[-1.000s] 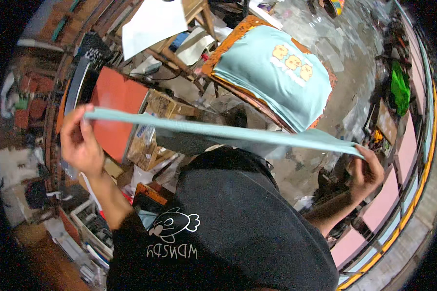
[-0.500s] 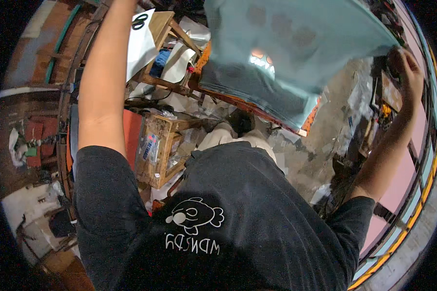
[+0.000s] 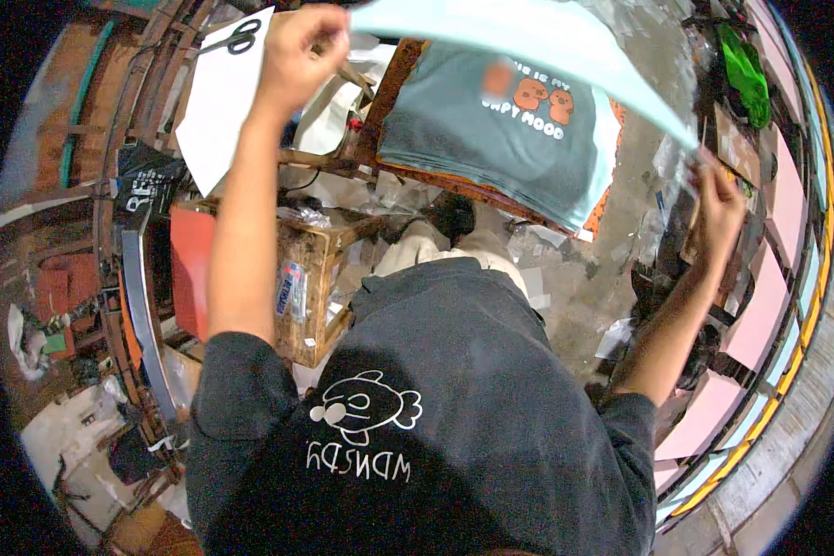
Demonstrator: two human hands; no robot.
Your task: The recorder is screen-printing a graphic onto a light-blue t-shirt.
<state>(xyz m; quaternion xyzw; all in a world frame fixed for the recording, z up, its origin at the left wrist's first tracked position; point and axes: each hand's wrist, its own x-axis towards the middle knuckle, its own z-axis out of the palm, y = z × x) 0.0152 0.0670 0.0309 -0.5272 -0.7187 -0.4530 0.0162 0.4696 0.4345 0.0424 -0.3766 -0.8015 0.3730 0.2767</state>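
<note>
A pale blue-green piece of cloth is stretched in the air between my two hands. At its left end, my left hand pinches a corner with curled fingers. Lower at the right, my right hand grips the other corner, its fingers partly blurred. Below and nearer to me lies a flat dark teal piece of cloth, printed with brown cartoon animals and white lettering. It rests on an orange patterned surface whose edges show around it. Between the hands the cloth's near edge hangs clear of the print.
Black-handled scissors lie on white sheets at the upper left. A wooden stool and a red panel stand beside my left arm. Pink panels line the right side, near a green plastic bag. Scraps litter the floor.
The held cloth has lifted off the printed piece, uncovering its picture. My left hand has come down into view, and my right hand has moved lower and inward.
</note>
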